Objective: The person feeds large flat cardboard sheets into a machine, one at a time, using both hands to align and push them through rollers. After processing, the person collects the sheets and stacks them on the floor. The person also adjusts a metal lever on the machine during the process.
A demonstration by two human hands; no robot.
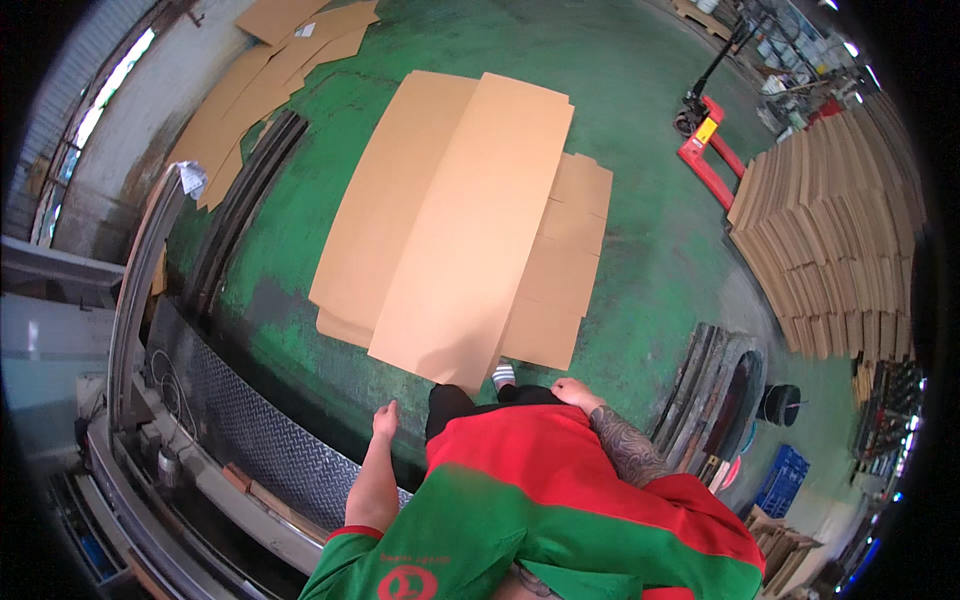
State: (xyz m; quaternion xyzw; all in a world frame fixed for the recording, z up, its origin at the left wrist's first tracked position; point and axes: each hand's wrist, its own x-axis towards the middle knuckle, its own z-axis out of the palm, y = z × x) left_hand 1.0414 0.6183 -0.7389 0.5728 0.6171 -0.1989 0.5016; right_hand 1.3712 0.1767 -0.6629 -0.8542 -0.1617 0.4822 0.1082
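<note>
A pile of large flat brown cardboard sheets [460, 220] lies on the green floor right in front of my feet. My left hand [386, 420] hangs at my side with nothing in it, fingers loosely apart, close to the near edge of the top sheet. My right hand [572, 392] is at my right hip, curled and empty, just below the pile's near right corner. My red and green shirt hides the lower part of the view.
A tall stack of folded cardboard [835, 220] stands at the right, with a red pallet jack [708, 150] behind it. More loose sheets [265, 80] lie at the far left. A metal machine bed with chequered plate [230, 420] runs along my left.
</note>
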